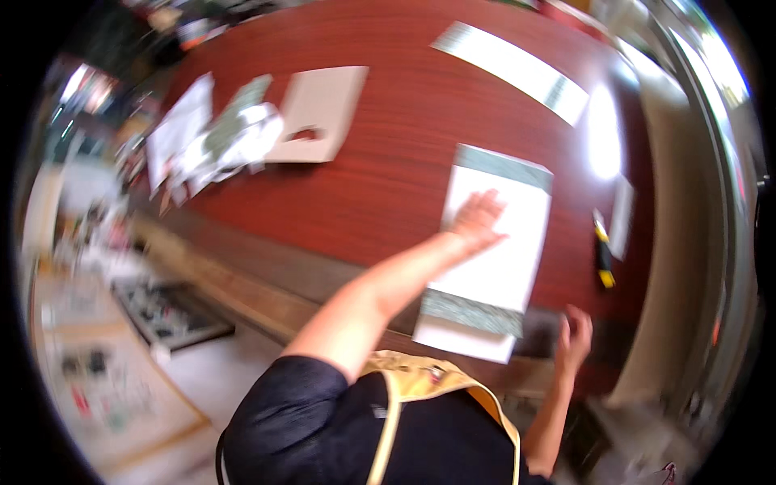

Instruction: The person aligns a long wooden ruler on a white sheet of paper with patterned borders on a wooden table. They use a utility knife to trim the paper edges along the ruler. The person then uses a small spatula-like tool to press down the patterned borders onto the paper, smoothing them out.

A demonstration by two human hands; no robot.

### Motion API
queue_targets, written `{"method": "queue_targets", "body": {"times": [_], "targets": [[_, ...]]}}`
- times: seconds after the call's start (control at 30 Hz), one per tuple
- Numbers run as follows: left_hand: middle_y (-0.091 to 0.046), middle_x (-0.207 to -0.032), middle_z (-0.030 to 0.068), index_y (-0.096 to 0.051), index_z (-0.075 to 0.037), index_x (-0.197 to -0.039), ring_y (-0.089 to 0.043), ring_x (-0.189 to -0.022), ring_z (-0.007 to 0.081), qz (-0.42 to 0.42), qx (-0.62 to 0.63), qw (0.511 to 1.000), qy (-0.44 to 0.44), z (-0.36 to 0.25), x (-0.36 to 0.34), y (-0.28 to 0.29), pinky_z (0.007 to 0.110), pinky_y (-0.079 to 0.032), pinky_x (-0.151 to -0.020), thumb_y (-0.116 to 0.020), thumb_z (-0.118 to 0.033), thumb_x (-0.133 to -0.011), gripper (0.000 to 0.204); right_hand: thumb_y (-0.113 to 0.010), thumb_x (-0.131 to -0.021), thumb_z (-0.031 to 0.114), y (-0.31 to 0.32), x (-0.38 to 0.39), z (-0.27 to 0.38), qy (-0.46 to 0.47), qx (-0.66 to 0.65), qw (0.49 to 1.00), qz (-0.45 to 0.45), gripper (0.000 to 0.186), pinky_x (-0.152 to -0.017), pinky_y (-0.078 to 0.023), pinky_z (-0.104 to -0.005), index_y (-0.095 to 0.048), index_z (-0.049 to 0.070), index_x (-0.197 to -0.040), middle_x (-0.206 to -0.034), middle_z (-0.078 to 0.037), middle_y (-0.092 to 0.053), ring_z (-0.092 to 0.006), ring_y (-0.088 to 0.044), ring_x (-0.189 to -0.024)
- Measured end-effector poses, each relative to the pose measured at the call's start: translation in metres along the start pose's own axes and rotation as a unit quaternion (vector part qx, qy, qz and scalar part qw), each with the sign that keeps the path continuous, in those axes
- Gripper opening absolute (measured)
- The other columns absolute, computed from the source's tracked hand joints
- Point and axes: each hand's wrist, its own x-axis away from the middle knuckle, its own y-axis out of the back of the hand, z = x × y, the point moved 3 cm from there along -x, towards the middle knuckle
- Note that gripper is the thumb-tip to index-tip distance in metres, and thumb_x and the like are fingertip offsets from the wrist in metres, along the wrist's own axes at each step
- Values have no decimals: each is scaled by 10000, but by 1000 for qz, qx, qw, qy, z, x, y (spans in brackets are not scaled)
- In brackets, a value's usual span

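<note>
Two bare hands were at the reddish-brown table [396,190], seen from the head camera worn by the person in the yellow apron [424,376]. The left hand [480,220] lay flat on a long white sheet [503,267], palm down, fingers a little apart, grasping nothing. That sheet rested at the near side of the table, a grey-green band [473,313] across it close to either end. Near its lower right corner, the right hand [575,333] hung apart from it, loosely curled, with nothing visible in its fingers. Farther up on that side lay a yellow-and-black knife [603,257], just beside a narrow pale strip [621,218]. A longer pale strip [505,65] lay toward the far edge. Over on the left I saw a cream sheet [331,97] with a dark red mark, next to crumpled white scraps [182,129].
</note>
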Motion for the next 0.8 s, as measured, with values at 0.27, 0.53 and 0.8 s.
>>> {"method": "queue_targets", "body": {"times": [0.27, 0.53, 0.8], "targets": [[-192, -1670, 223, -296, -52, -1610, -117, -1569, 399, -75, 18, 997, 1, -55, 110, 41, 586, -72, -1268, -592, -540, -971, 857, -784, -877, 143, -39, 104, -16, -23, 12, 999, 39, 544, -936, -503, -422, -542, -12, -1339, -1225, -193, -570, -331, -599, -1110], [-201, -1686, 220, -295, -58, -1608, -130, -1583, 385, -1, 65, 991, -116, -105, 257, 6, 589, -95, -1267, -717, -467, -909, 913, -895, -696, 134, -69, 122, 29, -62, 65, 995, 43, 973, -1041, -484, -472, -376, 10, -1511, -1364, -230, -461, -411, -530, -1229], [-377, -1625, 181, -377, -17, -1555, -302, -1541, 326, 113, 28, 976, -183, -122, 263, 3, 557, -277, -1222, -625, -538, -947, 838, -812, -827, 169, -12, 114, 26, -88, 56, 993, -55, 669, -936, -545, -416, -499, 59, -1408, -1300, -199, -521, -365, -568, -1178]]}}
